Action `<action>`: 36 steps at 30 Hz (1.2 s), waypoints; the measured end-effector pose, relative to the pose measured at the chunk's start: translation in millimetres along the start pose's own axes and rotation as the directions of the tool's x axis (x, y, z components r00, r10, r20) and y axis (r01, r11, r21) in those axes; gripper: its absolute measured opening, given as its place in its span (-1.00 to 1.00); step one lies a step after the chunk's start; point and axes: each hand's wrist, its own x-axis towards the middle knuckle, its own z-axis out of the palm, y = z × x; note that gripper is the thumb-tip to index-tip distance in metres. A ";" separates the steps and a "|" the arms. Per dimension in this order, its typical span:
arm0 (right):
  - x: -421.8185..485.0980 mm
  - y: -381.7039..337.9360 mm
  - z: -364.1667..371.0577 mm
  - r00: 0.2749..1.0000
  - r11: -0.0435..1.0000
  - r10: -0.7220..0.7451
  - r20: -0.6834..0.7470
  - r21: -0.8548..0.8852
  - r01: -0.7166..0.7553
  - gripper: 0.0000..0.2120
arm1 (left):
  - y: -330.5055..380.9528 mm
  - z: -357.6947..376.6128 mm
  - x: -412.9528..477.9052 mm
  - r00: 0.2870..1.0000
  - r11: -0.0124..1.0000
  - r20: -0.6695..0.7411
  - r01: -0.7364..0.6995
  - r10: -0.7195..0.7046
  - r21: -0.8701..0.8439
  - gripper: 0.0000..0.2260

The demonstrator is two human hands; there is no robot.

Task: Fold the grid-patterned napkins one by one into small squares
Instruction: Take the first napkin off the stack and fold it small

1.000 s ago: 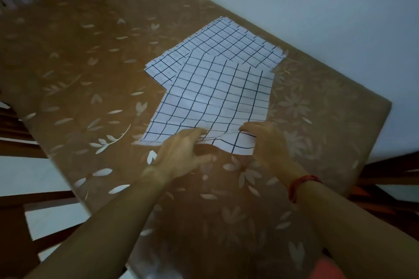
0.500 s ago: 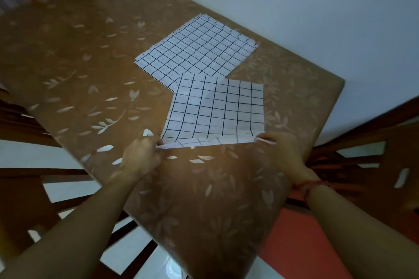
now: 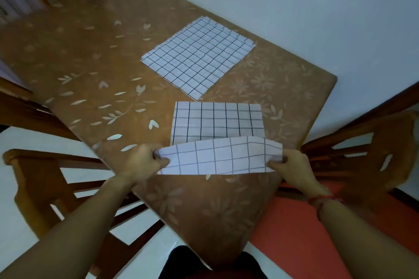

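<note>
A white napkin with a black grid [image 3: 217, 124] lies near the table's front corner, its near edge lifted off the table and curled toward its far edge. My left hand [image 3: 145, 161] pinches the lifted edge at its left corner. My right hand [image 3: 292, 163] pinches the right corner of that same edge. A stack of flat grid-patterned napkins [image 3: 199, 56] lies farther back on the table, apart from the one I hold.
The brown table [image 3: 90, 63] has a leaf-patterned cover and sits corner-on toward me. Wooden chairs stand at the left [image 3: 34, 179] and at the right [image 3: 371, 149]. A white wall [image 3: 317, 7] runs along the table's far side. Red floor [image 3: 294, 222] shows below right.
The napkin was pulled off the stack toward me and now lies apart from it. Both hands have lifted its near edge, which curls up over the part lying flat.
</note>
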 end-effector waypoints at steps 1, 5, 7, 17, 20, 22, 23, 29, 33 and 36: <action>1.2 0.8 0.4 1.000 1.000 0.003 0.004 0.022 -0.003 -0.89 | 0.0 -0.5 0.1 1.000 1.000 -0.012 0.000 0.000 -0.006 -0.90; 14.5 1.2 3.0 0.999 0.999 0.043 0.002 0.030 -0.043 -0.82 | 6.1 -2.7 10.0 0.996 0.999 -0.078 -0.035 0.035 0.008 -0.88; 22.0 -1.7 4.2 0.998 0.997 0.059 -0.020 0.052 -0.057 -0.81 | 9.9 -3.4 19.4 0.992 0.999 -0.120 -0.044 0.047 0.025 -0.87; 74.5 0.7 31.7 0.985 0.986 0.161 -0.055 0.048 -0.159 -0.81 | -0.1 28.1 86.1 0.985 0.983 -0.173 0.031 0.001 0.182 -0.85; 89.9 6.9 40.5 0.980 0.983 0.184 -0.074 -0.001 -0.184 -0.82 | -7.9 39.0 102.5 0.983 0.977 -0.181 0.062 -0.025 0.204 -0.87; 97.7 8.9 45.0 0.978 0.981 0.195 -0.078 -0.008 -0.196 -0.87 | -11.8 44.6 110.1 0.982 0.972 -0.185 0.089 -0.049 0.218 -0.85; 101.8 9.8 47.3 0.977 0.980 0.198 -0.079 0.006 -0.199 -0.85 | -13.3 47.2 113.3 0.980 0.972 -0.191 0.095 -0.054 0.213 -0.84; 120.4 10.5 57.6 0.972 0.976 0.212 -0.099 0.076 -0.205 -0.87 | -20.5 55.5 126.6 0.975 0.980 -0.222 0.068 -0.026 0.188 -0.86; 122.6 10.6 56.3 0.968 0.973 0.223 -0.119 0.082 -0.214 -0.79 | -16.9 52.7 122.0 0.966 0.994 -0.259 0.030 -0.002 0.103 -0.71; 115.2 10.9 51.3 0.971 0.980 0.197 -0.134 0.021 -0.196 -0.74 | -13.7 52.8 110.7 0.959 0.994 -0.280 -0.015 0.046 0.112 -0.63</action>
